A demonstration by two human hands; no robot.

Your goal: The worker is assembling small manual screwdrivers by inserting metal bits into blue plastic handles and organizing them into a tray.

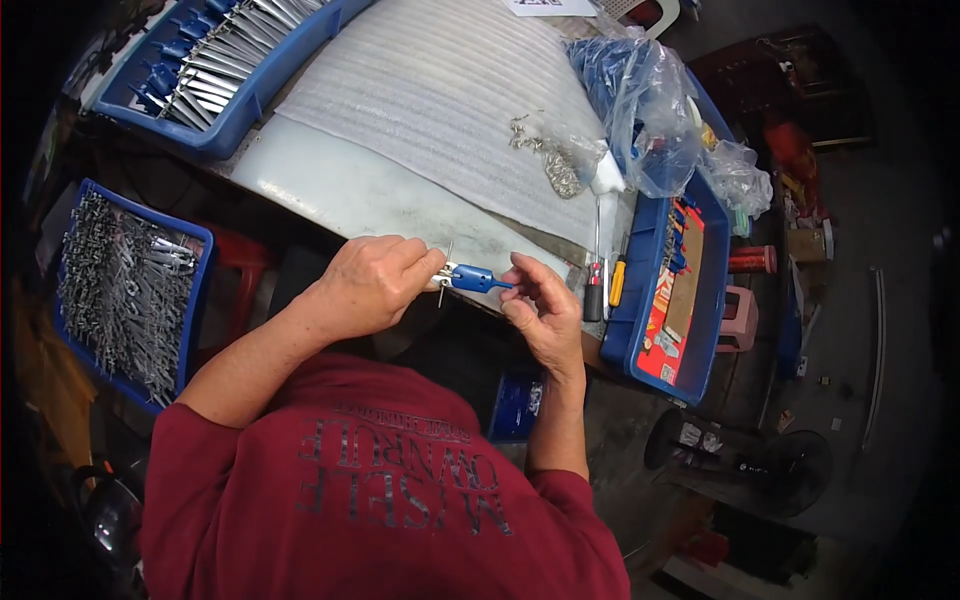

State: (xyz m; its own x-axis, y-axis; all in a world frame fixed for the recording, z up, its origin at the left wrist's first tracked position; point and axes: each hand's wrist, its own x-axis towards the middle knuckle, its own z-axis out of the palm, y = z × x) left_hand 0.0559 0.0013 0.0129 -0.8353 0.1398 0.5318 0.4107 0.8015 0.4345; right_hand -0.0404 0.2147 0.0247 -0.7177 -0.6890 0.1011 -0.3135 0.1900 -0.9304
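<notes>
My left hand (375,283) is closed round the metal end of a small tool part with a blue cylindrical body (471,278). A thin metal pin sticks out crosswise by my left fingertips, and a narrow blue tip points to the right. At that tip, my right hand (547,312) has its thumb and forefinger apart, one on either side; whether another finger touches the tip cannot be made out. Both hands are above the table's near edge. A white work surface (330,180) lies beyond them, partly covered by a ribbed foam sheet (420,85).
At far left, a blue bin (235,115) holds long metal pieces with blue parts. A lower blue crate (203,290) is full of metal parts. Small metal pieces (562,175) lie on the foam. Rightward are screwdrivers (617,283), a blue tray (622,335) and plastic bags (650,120).
</notes>
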